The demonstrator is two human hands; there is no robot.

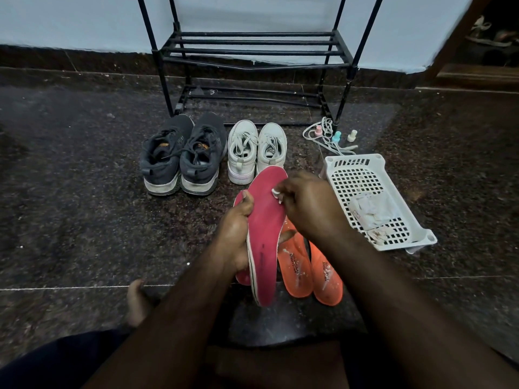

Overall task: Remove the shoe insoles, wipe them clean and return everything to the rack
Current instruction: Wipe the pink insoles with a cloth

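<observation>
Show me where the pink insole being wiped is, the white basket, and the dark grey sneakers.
pink insole (266, 220): head view, on its bare middle.
white basket (354, 160): head view, on its far slotted wall.
dark grey sneakers (200, 161): head view, on the right shoe's heel collar.

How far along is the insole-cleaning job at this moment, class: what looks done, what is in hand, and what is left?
Done: insoles are out; two orange insoles lie on the floor. In hand: the left hand grips a pink insole while the right hand presses a small white wipe on it. Left: the dark shoes and white shoes stand on the floor before the bare rack.
</observation>
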